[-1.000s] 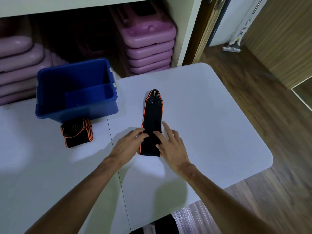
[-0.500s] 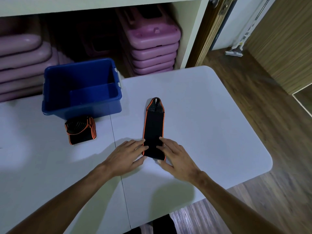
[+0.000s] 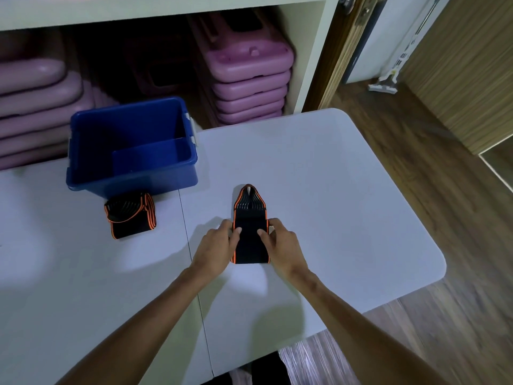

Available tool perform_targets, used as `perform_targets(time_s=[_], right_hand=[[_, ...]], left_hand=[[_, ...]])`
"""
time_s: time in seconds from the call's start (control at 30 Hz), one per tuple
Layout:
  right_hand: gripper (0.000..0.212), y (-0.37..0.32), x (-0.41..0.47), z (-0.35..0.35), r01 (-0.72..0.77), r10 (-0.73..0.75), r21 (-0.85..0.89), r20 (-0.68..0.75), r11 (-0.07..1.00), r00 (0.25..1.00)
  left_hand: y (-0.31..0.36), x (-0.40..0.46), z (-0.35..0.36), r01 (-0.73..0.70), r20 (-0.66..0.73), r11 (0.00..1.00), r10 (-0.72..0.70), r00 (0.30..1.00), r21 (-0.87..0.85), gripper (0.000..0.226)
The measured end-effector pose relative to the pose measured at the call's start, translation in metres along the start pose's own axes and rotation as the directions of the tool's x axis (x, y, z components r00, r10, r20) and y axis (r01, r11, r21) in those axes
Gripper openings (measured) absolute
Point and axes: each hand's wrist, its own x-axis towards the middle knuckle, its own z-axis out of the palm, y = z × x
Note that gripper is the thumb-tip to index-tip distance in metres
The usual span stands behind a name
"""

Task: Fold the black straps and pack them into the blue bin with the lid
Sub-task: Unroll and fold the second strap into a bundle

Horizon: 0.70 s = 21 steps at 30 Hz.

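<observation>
A black strap with orange edges (image 3: 250, 240) lies on the white table (image 3: 333, 195), doubled over on itself, its looped end pointing away from me. My left hand (image 3: 216, 245) grips its left edge and my right hand (image 3: 280, 245) grips its right edge, thumbs pressing on top. A second black strap (image 3: 130, 215), folded into a bundle, rests on the table in front of the open blue bin (image 3: 130, 151). The bin stands at the back left, and no strap shows inside it. No lid is in view.
Behind the table a white shelf holds stacks of pink plastic steps (image 3: 249, 76). The table's rounded right edge drops to a wooden floor (image 3: 416, 151). A seam (image 3: 191, 259) runs down the tabletop left of my hands.
The strap was lying long and flat under my fingers; its near part is now folded over, so it looks much shorter, and both hands have closed on its sides.
</observation>
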Motion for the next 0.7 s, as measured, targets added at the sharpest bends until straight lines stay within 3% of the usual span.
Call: perform_targets(time_s=[0.2, 0.3, 0.37, 0.43, 0.57, 0.7], right_hand=[[0.035, 0.001, -0.004, 0.0, -0.005, -0.004, -0.101, -0.091, 0.995, 0.996], [0.03, 0.006, -0.01, -0.002, 0.188, -0.226, -0.317, -0.087, 0.929, 0.97], [0.031, 0.018, -0.015, -0.004, 0.4, -0.462, -0.519, 0.011, 0.755, 0.887], [0.04, 0.032, -0.021, -0.011, 0.537, -0.553, -0.572, 0.167, 0.62, 0.816], [0.064, 0.044, -0.033, -0.022, 0.56, -0.483, -0.586, 0.302, 0.586, 0.822], [0.058, 0.04, -0.033, -0.017, 0.568, -0.482, -0.575, 0.315, 0.589, 0.818]], left_hand=[[0.001, 0.002, -0.001, 0.048, -0.067, 0.924, -0.024, 0.997, 0.38, 0.039], [-0.006, -0.007, -0.007, -0.195, -0.077, 0.895, 0.245, 0.966, 0.402, 0.022], [-0.024, -0.014, -0.009, -0.409, 0.087, 0.816, 0.411, 0.907, 0.409, 0.04], [-0.043, -0.022, -0.013, -0.531, 0.227, 0.766, 0.48, 0.848, 0.363, 0.061], [-0.049, -0.032, -0.015, -0.562, 0.281, 0.762, 0.49, 0.825, 0.32, 0.063], [-0.043, -0.031, -0.012, -0.599, 0.238, 0.688, 0.554, 0.798, 0.408, 0.054]])
